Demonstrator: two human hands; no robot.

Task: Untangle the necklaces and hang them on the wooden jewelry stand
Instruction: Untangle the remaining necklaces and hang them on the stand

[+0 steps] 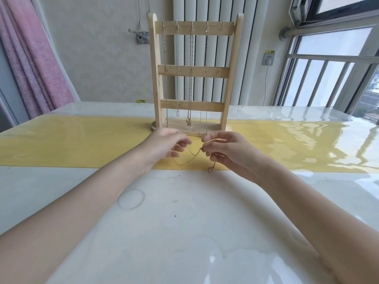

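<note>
Gold chain (191, 153) spans L–R between pinching left hand (166, 145) and right hand (224, 149); stand (193, 78) directly beyond, free hook (222, 24) nearer right hand.

Your left hand (164, 144) is blurred, so you cannot tell just where its fingers meet the gold chain (189, 155). The links of that chain are too fine to make out, and so is the small charm (210, 169) hanging below your right hand (229, 152). Your right hand's fingertips cover the spot where they pinch the chain. Both forearms run off the lower edge. The bench (184, 222) is cut off on both sides. The pendants on the stand (192, 78) are too small to identify.
</note>
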